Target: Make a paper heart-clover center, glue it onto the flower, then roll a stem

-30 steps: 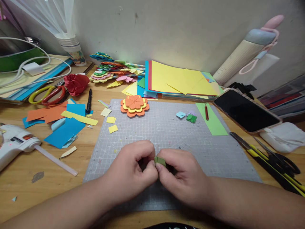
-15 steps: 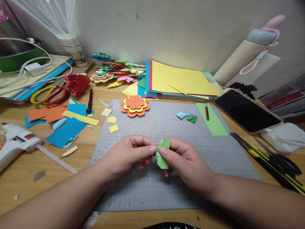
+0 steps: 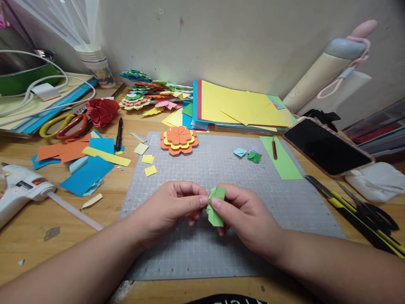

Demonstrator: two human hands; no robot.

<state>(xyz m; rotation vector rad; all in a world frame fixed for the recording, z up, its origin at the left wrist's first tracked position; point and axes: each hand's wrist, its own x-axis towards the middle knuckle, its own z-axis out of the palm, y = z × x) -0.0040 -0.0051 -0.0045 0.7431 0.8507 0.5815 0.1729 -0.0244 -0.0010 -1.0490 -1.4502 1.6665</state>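
Observation:
A small folded piece of light green paper (image 3: 217, 217) is held above the grey cutting mat (image 3: 177, 257). My right hand (image 3: 248, 213) pinches it between thumb and fingers, the thumb lying over its face. From the other side, my left hand (image 3: 179, 207) closes thumb and fingertips on the paper's left edge, which the fingers partly hide. Beyond my hands, a layered orange and yellow paper flower (image 3: 179, 139) rests on the mat. Small blue (image 3: 240, 152) and dark green folded papers (image 3: 254, 157) lie farther right, near a green strip (image 3: 286, 164) with a dark red pencil (image 3: 274, 148) on it.
To the left lie a glue gun (image 3: 25, 185), blue paper scraps (image 3: 87, 175), a black pen (image 3: 119, 134) and scissors (image 3: 72, 126). A phone (image 3: 329, 145), black scissors (image 3: 376, 215) and a cutter (image 3: 357, 219) are at right. Stacked coloured paper (image 3: 234, 101) lies along the wall.
The green paper has tilted slightly and shifted a little downward in my fingers. Both hands keep their pinch, and the things on the table stay in place.

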